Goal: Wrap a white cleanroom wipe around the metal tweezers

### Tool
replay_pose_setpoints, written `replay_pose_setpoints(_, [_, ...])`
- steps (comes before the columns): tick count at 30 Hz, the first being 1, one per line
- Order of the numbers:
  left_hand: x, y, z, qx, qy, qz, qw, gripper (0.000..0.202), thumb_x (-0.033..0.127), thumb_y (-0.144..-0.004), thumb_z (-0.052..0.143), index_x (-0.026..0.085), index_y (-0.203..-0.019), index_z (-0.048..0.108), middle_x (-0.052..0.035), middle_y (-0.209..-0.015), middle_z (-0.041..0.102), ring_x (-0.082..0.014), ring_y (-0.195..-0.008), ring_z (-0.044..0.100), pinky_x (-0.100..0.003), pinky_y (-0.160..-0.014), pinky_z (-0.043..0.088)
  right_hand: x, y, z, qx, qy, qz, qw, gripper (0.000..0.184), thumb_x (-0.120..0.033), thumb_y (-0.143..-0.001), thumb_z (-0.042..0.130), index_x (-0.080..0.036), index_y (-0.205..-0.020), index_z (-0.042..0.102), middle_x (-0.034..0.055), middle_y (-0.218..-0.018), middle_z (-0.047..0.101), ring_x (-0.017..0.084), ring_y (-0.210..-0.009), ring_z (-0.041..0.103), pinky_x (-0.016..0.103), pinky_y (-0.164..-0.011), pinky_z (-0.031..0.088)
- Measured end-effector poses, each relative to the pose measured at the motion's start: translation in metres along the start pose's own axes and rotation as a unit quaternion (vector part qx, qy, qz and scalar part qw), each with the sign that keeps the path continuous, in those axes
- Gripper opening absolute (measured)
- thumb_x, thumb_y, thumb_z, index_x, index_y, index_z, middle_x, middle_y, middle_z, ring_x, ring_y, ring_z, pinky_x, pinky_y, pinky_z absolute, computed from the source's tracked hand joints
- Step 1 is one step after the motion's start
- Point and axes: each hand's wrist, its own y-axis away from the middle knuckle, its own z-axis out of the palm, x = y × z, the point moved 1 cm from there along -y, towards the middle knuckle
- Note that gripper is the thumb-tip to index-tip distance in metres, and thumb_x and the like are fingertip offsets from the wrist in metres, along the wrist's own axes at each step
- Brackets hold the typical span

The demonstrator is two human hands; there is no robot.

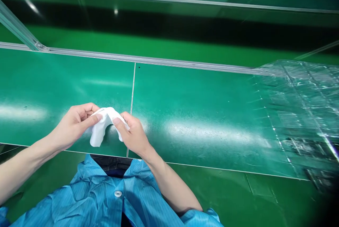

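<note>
Just above the green tabletop (pixel 201 99), near its front edge, a soft white cloth (pixel 108 114) hangs folded over in an arch between my two hands. My left hand (pixel 79 119) pinches its left side between thumb and fingers, and one end droops below. On the other side, my right hand (pixel 132 131) grips the cloth with the thumb on top. Part of the cloth is hidden behind the fingers of each hand.
Clear plastic trays (pixel 299 103), blurred, are stacked at the table's right end. A metal rail (pixel 159 60) runs along the back edge, with a slanted metal post (pixel 19 25) at the left. A white seam (pixel 133 89) crosses the tabletop.
</note>
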Motion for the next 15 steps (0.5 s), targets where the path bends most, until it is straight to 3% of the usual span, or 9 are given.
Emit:
replay_pose_setpoints(3, [-0.005,0.005,0.003,0.0,-0.004,-0.009,1.0,0.033,0.046,-0.07,0.069,0.014,-0.07,0.06,-0.0003,-0.053,0.054,-0.0073,-0.044,0.041,-0.019,-0.042,0.028,0.0,0.001,0.004,0.054,0.115,-0.024,0.992,0.04,-0.045,-0.089,0.044,-0.02,-0.061,0.031,-0.0066,-0.048,0.029,0.008,-0.045,0.026,0.024,-0.049,0.021])
replay_pose_setpoints(5, [-0.007,0.007,0.005,0.01,0.004,-0.021,1.0,0.035,0.047,-0.069,0.069,0.014,-0.07,0.06,-0.0004,-0.054,0.054,-0.0075,-0.045,0.041,-0.019,-0.042,0.029,0.003,0.002,0.008,0.089,0.189,-0.044,0.977,0.038,-0.041,-0.091,0.042,-0.02,-0.061,0.03,-0.0063,-0.047,0.026,0.008,-0.044,0.024,0.025,-0.049,0.02])
replay_pose_setpoints(11, [-0.006,0.014,0.023,0.071,0.125,-0.091,0.985,0.043,0.049,-0.055,0.079,0.014,-0.063,0.056,0.0014,-0.051,0.049,-0.0075,-0.044,0.041,-0.019,-0.041,0.03,0.015,0.001,0.018,0.18,0.393,-0.146,0.89,0.037,-0.033,-0.098,0.03,-0.019,-0.069,0.047,0.0003,-0.051,0.051,0.012,-0.043,0.042,0.027,-0.047,0.02])
replay_pose_setpoints(15, [-0.006,0.018,0.038,0.093,0.223,-0.134,0.961,0.043,0.044,-0.049,0.083,0.013,-0.063,0.056,0.0013,-0.052,0.05,-0.0082,-0.046,0.042,-0.02,-0.043,0.035,0.017,0.001,0.022,0.209,0.462,-0.188,0.841,0.032,-0.027,-0.098,0.034,-0.018,-0.071,0.049,0.0002,-0.055,0.056,0.012,-0.045,0.049,0.027,-0.047,0.021])
